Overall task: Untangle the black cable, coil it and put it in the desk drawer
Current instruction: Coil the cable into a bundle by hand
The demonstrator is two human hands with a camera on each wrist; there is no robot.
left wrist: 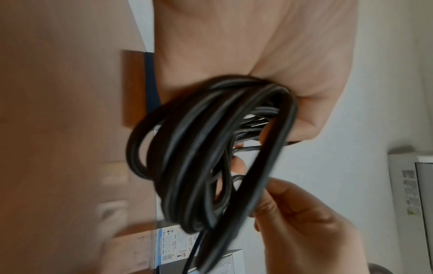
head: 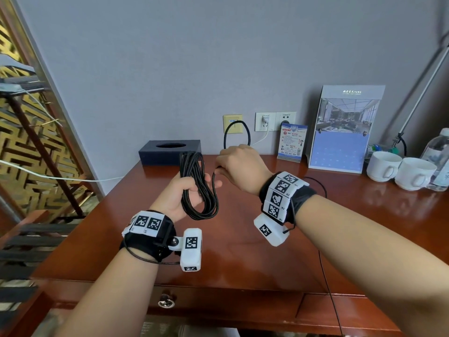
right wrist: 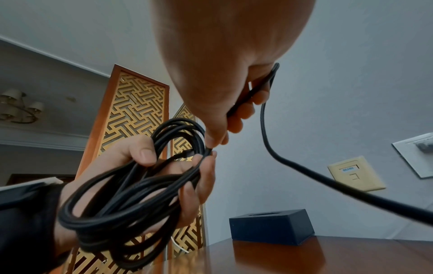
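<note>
The black cable [head: 198, 188] is wound into a bundle of several loops held above the desk. My left hand [head: 184, 193] grips the bundle, thumb over the strands [right wrist: 131, 196]. My right hand [head: 239, 166], just right of it, holds the cable's free stretch, which arcs up in a loop [head: 237, 132] behind the knuckles. In the right wrist view the fingers [right wrist: 243, 111] curl round the strand and pinch it near the bundle. In the left wrist view the coil [left wrist: 206, 152] fills the middle. The desk drawer [head: 218, 302] with its ring pull [head: 166, 301] is closed at the front.
A dark tissue box [head: 170, 152] stands at the back of the wooden desk [head: 243, 251]. A small card [head: 292, 142], a big brochure stand [head: 345, 130], two white cups [head: 401, 171] and a water bottle [head: 439, 156] line the back right. A white cord [head: 60, 177] runs left from the wall.
</note>
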